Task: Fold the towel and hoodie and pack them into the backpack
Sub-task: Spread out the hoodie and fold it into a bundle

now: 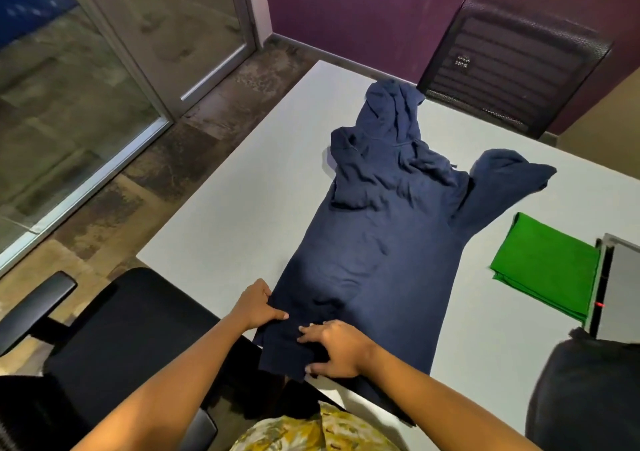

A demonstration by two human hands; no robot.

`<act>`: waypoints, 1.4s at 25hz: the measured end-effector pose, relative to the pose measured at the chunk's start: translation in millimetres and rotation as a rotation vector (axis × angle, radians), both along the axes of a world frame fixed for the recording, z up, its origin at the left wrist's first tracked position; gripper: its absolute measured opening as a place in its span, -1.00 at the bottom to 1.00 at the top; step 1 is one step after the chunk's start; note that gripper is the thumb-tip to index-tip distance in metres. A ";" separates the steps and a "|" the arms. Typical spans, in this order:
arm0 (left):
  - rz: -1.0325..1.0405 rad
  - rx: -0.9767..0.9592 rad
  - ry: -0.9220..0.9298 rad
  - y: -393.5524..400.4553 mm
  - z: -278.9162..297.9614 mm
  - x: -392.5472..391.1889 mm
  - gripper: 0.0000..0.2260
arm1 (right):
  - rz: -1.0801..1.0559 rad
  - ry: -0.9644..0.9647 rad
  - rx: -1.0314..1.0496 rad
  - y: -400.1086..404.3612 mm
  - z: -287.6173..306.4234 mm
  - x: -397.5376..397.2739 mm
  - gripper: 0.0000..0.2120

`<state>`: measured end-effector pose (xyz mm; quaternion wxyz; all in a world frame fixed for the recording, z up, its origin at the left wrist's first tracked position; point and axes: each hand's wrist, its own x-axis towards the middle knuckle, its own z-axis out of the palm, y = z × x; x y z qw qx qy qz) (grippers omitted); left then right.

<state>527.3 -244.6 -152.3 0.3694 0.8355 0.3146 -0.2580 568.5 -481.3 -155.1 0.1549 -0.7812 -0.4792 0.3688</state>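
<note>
The table [225, 215] fills the middle of my view. My navy hoodie [377, 243] lies flat along it, hood toward 12 o'clock, one sleeve out at 2, hem hanging off the near edge at 6. The black backpack [585, 395] sits at 4 o'clock, the folded green towel [543, 263] at 3. My left hand [258, 307] pinches the hoodie's hem; my right hand [337, 350] presses flat on it, fingers spread.
</note>
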 end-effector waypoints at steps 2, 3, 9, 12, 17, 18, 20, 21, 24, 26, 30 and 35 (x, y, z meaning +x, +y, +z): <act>0.061 -0.021 0.011 -0.9 -4.8 1.2 -0.47 | -0.166 -0.020 0.106 -3.2 0.3 18.3 -0.55; 0.058 -0.016 0.018 -0.3 -6.5 3.4 -0.52 | -0.245 -0.090 0.158 -4.0 0.2 29.0 -0.61; -0.072 -0.016 0.001 14.6 -8.5 18.6 -0.61 | -0.580 -0.309 -0.144 -9.5 6.1 96.2 -0.26; -0.113 -0.013 -0.003 25.2 -8.4 23.3 -0.65 | -0.623 -0.113 -0.290 -2.3 2.8 121.6 0.09; -0.145 -0.019 0.032 52.0 -8.9 33.3 -0.67 | -0.539 0.017 -0.451 32.7 -10.0 137.8 0.20; -0.146 -0.016 0.047 59.9 -8.0 35.9 -0.67 | -0.526 0.026 -0.452 41.3 -10.9 140.2 0.21; -0.134 -0.005 0.084 78.7 -7.6 43.9 -0.68 | -0.507 0.041 -0.442 60.3 -11.9 148.7 0.21; -0.122 0.003 0.100 87.9 -7.5 48.6 -0.69 | -0.497 0.046 -0.433 69.4 -11.7 154.0 0.20; -0.065 0.014 0.162 109.2 -6.6 64.2 -0.70 | -0.474 0.045 -0.404 91.3 -12.4 170.0 0.19; -0.090 0.048 0.257 114.1 -2.1 75.5 -0.71 | -0.458 0.030 -0.402 101.7 -11.7 177.9 0.20; -0.331 0.367 0.116 97.1 2.2 111.6 -0.37 | -0.316 0.061 -0.644 129.3 9.0 204.3 0.19; -0.777 0.325 -0.314 54.2 -7.0 164.6 -0.05 | -0.528 0.172 -0.502 141.1 44.5 295.0 -0.61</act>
